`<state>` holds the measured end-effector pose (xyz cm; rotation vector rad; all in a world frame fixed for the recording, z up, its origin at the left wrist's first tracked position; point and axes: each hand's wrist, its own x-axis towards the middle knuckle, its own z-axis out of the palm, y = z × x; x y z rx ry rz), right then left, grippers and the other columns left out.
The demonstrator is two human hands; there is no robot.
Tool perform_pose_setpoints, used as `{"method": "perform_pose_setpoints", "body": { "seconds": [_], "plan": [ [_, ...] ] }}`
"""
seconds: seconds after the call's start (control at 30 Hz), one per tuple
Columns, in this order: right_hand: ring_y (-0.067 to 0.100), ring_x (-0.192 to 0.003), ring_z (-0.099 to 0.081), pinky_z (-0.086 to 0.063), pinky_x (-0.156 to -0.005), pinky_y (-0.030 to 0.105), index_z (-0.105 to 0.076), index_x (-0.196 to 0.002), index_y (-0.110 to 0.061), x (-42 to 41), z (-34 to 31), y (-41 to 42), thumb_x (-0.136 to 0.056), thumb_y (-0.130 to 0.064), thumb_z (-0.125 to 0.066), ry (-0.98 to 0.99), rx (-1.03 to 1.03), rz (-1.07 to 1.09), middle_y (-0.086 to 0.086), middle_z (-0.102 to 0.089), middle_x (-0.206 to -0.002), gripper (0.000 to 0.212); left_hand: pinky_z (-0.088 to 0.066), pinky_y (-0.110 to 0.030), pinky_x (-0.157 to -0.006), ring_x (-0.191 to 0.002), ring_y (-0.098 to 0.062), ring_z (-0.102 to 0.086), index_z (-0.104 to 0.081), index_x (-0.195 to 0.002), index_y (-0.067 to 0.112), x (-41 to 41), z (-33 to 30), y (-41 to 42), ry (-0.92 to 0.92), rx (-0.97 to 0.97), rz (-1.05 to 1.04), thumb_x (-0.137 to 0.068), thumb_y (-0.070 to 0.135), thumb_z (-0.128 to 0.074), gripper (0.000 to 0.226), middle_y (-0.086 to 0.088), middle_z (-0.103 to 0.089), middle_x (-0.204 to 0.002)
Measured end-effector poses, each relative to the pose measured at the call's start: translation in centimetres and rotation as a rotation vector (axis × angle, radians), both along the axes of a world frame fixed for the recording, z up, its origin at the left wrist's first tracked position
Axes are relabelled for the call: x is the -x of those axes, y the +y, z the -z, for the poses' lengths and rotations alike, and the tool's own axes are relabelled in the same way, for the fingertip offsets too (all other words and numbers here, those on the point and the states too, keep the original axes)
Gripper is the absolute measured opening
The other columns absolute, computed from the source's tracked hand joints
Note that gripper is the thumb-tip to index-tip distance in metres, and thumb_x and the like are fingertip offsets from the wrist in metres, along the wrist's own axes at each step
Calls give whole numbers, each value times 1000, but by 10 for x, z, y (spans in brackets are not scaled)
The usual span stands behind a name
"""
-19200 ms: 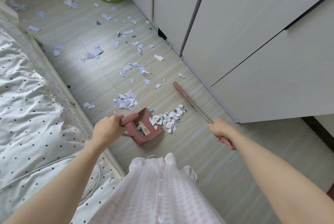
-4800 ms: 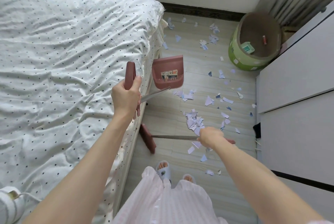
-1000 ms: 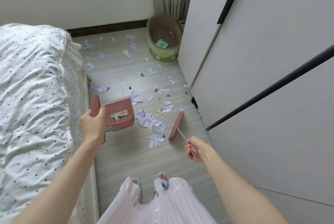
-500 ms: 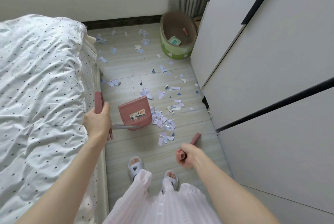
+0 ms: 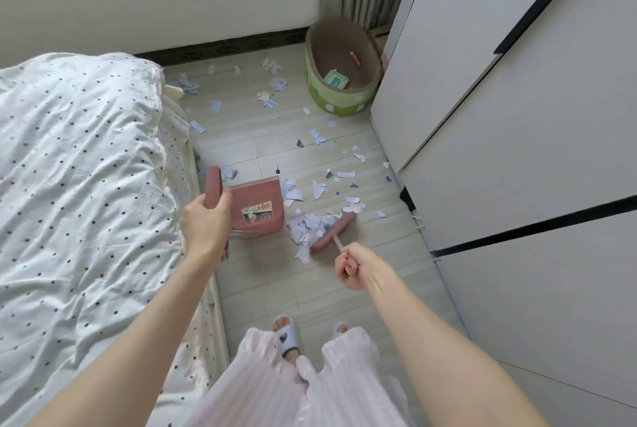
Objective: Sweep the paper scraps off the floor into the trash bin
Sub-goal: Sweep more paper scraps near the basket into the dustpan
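Pink plastic is gripped in both hands: the left hand (image 5: 206, 223) is wrapped around the upright handle of the dustpan (image 5: 259, 205), and the right hand (image 5: 358, 265) is curled in a fist around the thin shaft of the broom (image 5: 333, 232). The broom head lies on the floor, its long axis running from lower left to upper right, with a heap of paper scraps (image 5: 307, 228) gathered against its left face, just beside the pan. The pan appears tipped, its labelled underside turned up toward the camera and its mouth pointing away toward the trash bin (image 5: 341, 73), which stands well apart in the corner by the wardrobe (image 5: 517, 123). Should the pan not be laid flat before the next stroke, scraps would likely be pushed under its lip. A brisk stroke could also scatter the light paper. Many scraps lie loose between the heap and the bin.
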<state>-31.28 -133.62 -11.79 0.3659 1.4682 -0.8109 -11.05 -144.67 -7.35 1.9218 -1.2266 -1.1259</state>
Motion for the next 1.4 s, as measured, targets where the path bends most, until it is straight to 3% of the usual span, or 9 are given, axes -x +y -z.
{"method": "perform_pose_setpoints", "body": {
  "seconds": [0.07,0.17,0.4,0.57,0.9,1.17,1.4],
  "plan": [
    [4,-16,-31,-26,-26,5,-37,-56,-12,18,1,-3,-99,-11,-29,20,-40,27,-4,-23,-25,44,-50,-43,-67,-65,-26,-55,-50,-61,23,5,-1,-10,-2,10,8,-84,44,-56,32,-1,-53,-59],
    [4,-16,-29,-27,-26,5,-34,-63,-14,47,-3,-8,-99,-12,-30,83,-103,1,-3,-27,-25,37,-47,-40,-64,-64,-25,-52,-48,-61,20,20,-3,-26,12,22,5,-88,40,-57,34,-4,-51,-60],
    [5,-12,-23,-26,-26,3,-31,-61,-10,125,-19,-22,-95,-3,-22,207,-160,-75,-2,-28,-20,36,-51,-48,-66,-63,-24,-52,-47,-59,17,55,-5,-55,-18,12,-31,-78,45,-56,35,-7,-52,-61],
    [6,-11,-19,-29,-27,3,-30,-61,-9,174,-14,-33,-96,-3,-24,206,-232,-91,-2,-23,-19,37,-44,-36,-63,-55,-24,-49,-46,-62,16,83,0,-73,-19,20,-70,-85,42,-58,36,-5,-49,-57],
    [4,-16,-29,-29,-30,4,-39,-66,-12,187,5,-113,-97,-6,-27,152,-202,-312,-2,-35,-24,33,-53,-43,-66,-51,-25,-52,-47,-61,18,114,10,-94,-51,-23,-139,-83,45,-57,36,-4,-52,-54],
    [7,-14,-23,-26,-28,3,-38,-65,-11,187,-15,-158,-97,-12,-29,180,-170,-256,0,-36,-29,33,-49,-43,-65,-58,-27,-52,-45,-57,18,123,10,-108,-38,-52,-156,-63,68,-52,50,-5,-52,-56],
    [7,-11,-19,-25,-26,3,-33,-64,-11,187,-4,-181,-99,-14,-33,150,-167,-154,0,-27,-23,35,-41,-36,-59,-56,-24,-47,-42,-58,16,116,17,-117,-46,-4,-200,-83,43,-57,39,-5,-47,-55]
  ]
}}
